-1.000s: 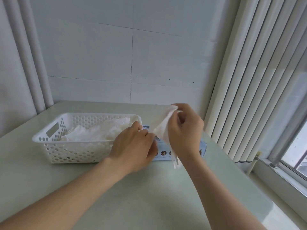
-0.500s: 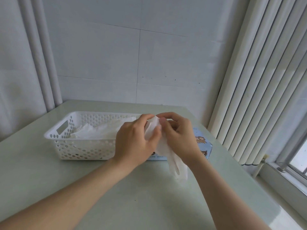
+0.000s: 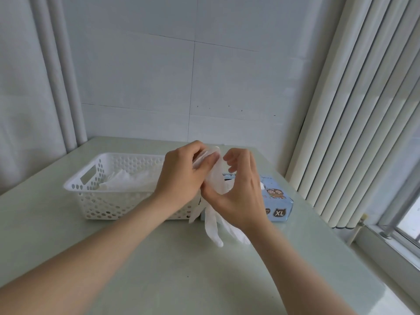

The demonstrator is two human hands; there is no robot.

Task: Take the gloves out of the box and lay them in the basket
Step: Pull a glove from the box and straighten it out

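Note:
My left hand (image 3: 181, 178) pinches the cuff of a thin white glove (image 3: 213, 226) above the gap between basket and box. The glove hangs down, its fingers touching the table. My right hand (image 3: 238, 194) is curled round the glove's middle, thumb across its front, fingertips off the cuff. The white perforated basket (image 3: 91, 178) stands left of my hands with several crumpled white gloves (image 3: 127, 180) inside. The light blue glove box (image 3: 278, 208), marked XL, lies just right of the basket, partly hidden behind my right hand.
The pale green table (image 3: 181, 269) ends at a white wall behind and at vertical blinds (image 3: 352, 110) on the right. A window sill and floor lie past the table's right edge. White pipes (image 3: 61, 87) run up the left corner.
The glove came down from above the box and now hangs between my hands. My left hand took the cuff. My right fingertips let go of the cuff.

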